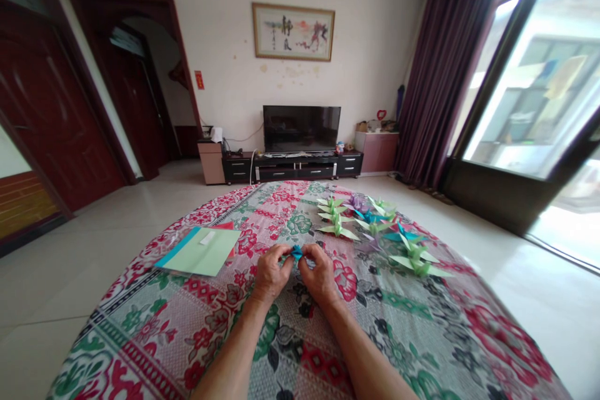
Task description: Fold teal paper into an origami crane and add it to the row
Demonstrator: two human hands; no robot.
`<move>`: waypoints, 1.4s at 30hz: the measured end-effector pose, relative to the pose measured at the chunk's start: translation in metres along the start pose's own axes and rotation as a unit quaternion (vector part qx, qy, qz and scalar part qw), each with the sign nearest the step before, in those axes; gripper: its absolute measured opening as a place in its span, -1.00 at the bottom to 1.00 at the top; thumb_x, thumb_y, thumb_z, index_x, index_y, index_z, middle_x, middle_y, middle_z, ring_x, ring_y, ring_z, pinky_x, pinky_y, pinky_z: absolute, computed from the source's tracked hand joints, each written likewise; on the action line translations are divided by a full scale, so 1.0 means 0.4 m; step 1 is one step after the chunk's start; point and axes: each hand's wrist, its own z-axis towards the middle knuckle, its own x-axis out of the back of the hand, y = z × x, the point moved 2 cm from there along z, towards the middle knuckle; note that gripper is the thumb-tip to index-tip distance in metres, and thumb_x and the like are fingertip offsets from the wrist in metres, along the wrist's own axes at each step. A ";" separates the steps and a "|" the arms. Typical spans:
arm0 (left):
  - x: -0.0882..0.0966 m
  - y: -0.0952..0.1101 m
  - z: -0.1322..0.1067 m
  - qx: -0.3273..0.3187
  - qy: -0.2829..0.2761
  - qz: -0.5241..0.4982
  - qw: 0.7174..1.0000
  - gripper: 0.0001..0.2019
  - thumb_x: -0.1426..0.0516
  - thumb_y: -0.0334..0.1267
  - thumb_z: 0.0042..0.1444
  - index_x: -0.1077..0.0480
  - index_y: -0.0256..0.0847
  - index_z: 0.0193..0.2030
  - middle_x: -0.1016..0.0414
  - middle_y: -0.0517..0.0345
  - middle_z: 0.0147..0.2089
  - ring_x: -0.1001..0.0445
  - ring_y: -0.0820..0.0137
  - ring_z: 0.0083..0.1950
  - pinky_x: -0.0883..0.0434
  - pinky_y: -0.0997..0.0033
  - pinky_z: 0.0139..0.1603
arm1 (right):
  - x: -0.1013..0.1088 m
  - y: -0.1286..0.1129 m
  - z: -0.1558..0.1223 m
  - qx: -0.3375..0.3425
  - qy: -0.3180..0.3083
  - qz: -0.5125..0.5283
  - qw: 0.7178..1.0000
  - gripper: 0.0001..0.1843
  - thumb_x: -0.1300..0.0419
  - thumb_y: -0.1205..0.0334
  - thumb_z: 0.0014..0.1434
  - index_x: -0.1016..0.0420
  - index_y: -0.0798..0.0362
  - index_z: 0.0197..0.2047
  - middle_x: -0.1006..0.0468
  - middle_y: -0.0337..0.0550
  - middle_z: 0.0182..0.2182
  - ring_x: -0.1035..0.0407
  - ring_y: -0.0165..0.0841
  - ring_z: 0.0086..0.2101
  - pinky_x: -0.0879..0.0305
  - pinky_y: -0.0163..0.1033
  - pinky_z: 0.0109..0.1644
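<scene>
A small folded piece of blue paper [297, 253] sits between my two hands over the flowered tablecloth [398, 325]. My left hand [270, 273] pinches its left side with curled fingers. My right hand [319, 274] pinches its right side the same way. Most of the blue paper is hidden by my fingers. A stack of flat coloured paper sheets [201, 251], green on top, lies to the left of my left hand.
Several finished paper cranes [370, 225] in green, blue and purple stand on the cloth to the right and beyond my hands. Past the round table are a tiled floor, a television cabinet [300, 165], dark doors at left and a curtained window at right.
</scene>
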 end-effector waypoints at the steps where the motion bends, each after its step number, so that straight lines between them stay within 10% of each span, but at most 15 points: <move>1: 0.000 0.002 0.000 -0.003 -0.001 0.001 1.000 -0.89 -0.08 -0.37 0.04 -0.42 -0.22 -0.29 -0.53 0.09 -0.32 -0.48 0.39 -0.26 -0.43 0.42 -0.22 | -0.001 0.002 0.000 -0.005 0.000 0.002 1.000 -0.90 -0.05 0.36 0.00 -0.37 0.05 -0.40 -0.42 -0.21 -0.46 -0.31 -0.38 -0.40 -0.28 -0.28 -0.27; 42: -0.016 0.014 -0.010 0.031 -0.047 -0.005 0.998 -0.92 -0.05 -0.39 0.01 -0.36 -0.23 -0.39 -0.40 0.16 -0.46 -0.37 0.46 -0.45 -0.34 0.49 -0.38 | 0.007 -0.013 0.002 -0.129 -0.032 0.050 0.990 -0.62 -0.03 0.07 0.14 -0.21 0.08 -0.63 -0.11 -0.37 -0.68 -0.03 -0.51 -0.61 0.03 -0.39 -0.54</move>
